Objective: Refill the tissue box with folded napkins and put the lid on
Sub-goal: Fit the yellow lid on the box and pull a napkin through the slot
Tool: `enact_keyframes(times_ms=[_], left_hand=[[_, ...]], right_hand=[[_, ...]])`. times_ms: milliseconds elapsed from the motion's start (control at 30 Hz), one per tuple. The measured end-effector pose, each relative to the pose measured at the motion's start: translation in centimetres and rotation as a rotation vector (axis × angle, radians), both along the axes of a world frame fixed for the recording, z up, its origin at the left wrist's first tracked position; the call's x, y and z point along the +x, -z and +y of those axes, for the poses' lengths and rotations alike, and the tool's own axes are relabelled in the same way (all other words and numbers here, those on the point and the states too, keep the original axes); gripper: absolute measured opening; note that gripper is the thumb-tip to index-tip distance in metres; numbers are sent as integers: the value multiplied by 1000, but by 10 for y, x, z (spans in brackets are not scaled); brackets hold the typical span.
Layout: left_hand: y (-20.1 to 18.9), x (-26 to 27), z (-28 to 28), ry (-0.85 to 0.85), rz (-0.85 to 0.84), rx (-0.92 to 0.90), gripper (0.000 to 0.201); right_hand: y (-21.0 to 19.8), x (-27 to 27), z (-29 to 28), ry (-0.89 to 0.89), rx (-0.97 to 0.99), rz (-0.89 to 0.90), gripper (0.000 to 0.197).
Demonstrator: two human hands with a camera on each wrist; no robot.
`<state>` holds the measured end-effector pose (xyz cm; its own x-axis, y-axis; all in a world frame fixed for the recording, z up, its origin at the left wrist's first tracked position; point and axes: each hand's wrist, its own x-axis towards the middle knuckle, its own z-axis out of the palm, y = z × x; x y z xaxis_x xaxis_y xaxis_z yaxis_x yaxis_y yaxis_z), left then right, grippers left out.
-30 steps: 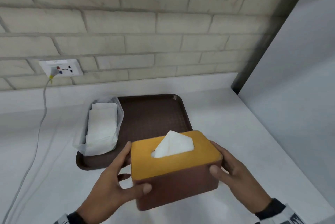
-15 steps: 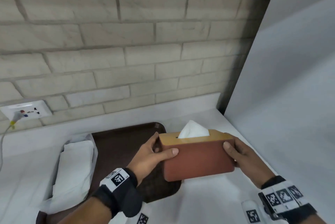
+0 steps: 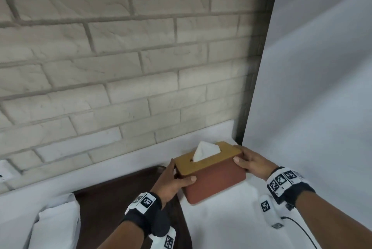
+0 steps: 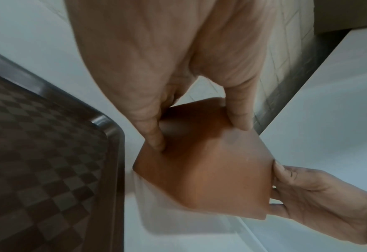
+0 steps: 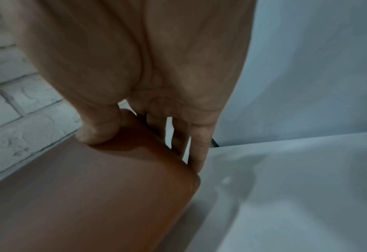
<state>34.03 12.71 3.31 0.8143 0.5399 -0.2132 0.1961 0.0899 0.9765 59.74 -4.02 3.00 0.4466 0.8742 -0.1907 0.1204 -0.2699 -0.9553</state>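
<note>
Left hand [image 3: 171,180] clamped on the near-left end of the rectangular reddish-brown tissue box [image 3: 215,181]: thumb across the front face, fingers behind the far side. Right hand [image 3: 253,163] gripping the opposite end the same way, thumb on the front corner, fingers [image 5: 196,148] running down the end wall. Both grips wide, spread to the box's depth, nothing else in either hand.

Box seen over the white countertop [image 3: 231,218], near the back corner beside the pale brick wall [image 3: 120,67] and the white side panel [image 3: 312,87]; cannot tell whether resting or just above the surface. Flat mustard-yellow wooden lid [image 3: 221,158] seated on top, one white folded napkin [image 3: 205,151] poking up through its slot.

Lid and napkin visible from the head view only; both wrist views from below lid level, just brown walls and fingers. Left wrist view alone with the checkered texture of the dark brown plastic tray [image 4: 38,162], just left of the box, plus the right hand at the far end. Head view alone with the clear-wrapped stack of white napkins [image 3: 56,224] on that tray.

Count: one box, one lid, one tray, one napkin pack, two hands.
</note>
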Motion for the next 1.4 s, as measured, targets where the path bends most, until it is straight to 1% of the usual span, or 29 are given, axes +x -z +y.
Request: enact_keyframes(times_ms=[33,133,233,367,433,500,567,633,733,800,867,900,933,967,1033,1100,1133,1200,1233,1400], left_hand=[[4,0,0,6,0,11,63],[11,1,3,15,-17,31,66],[13,4,7,3,-24,87,65],[16,4,13,-45,64,178,79],[13,4,14,-57,107,220,84],[8,4,14,-44,143,257,84],[5,6,13,-26,169,294,81],[5,5,12,3,209,362,74],[3,2,14,50,309,495,71],[1,2,13,68,387,603,66],[0,2,12,46,466,737,65],[-1,1,10,41,497,816,64],[-3,0,6,50,505,897,62],[-4,-2,3,81,503,974,59],[-10,-6,-8,219,528,1153,57],[-13,-9,-19,362,570,1353,58],[-14,-11,-23,411,592,1400,59],[-13,-11,-29,471,655,1368,66],[-13,-11,-31,484,671,1335,69],[-15,-5,-33,504,717,1279,74]], right_hand=[[4,2,2,-13,-15,7,60],[13,3,6,15,-28,26,42],[15,3,8,39,-13,12,45],[18,4,10,65,-10,-29,55],[17,2,11,40,-6,-78,55],[18,3,11,3,-16,-179,51],[20,4,12,-5,-42,-271,53],[24,6,12,-12,-70,-299,58],[29,7,12,-41,-151,-313,65],[28,7,12,-47,-185,-337,66],[24,5,12,-33,-197,-377,65],[22,4,12,-34,-210,-448,66],[20,4,12,-51,-239,-572,67],[18,3,12,-90,-291,-739,69],[13,-3,9,-173,-374,-1076,70],[11,-10,5,-228,-330,-1283,69],[11,-13,5,-265,-299,-1360,69],[16,-14,3,-294,-264,-1452,74],[19,-14,2,-301,-265,-1470,75],[19,-16,4,-350,-344,-1441,74]])
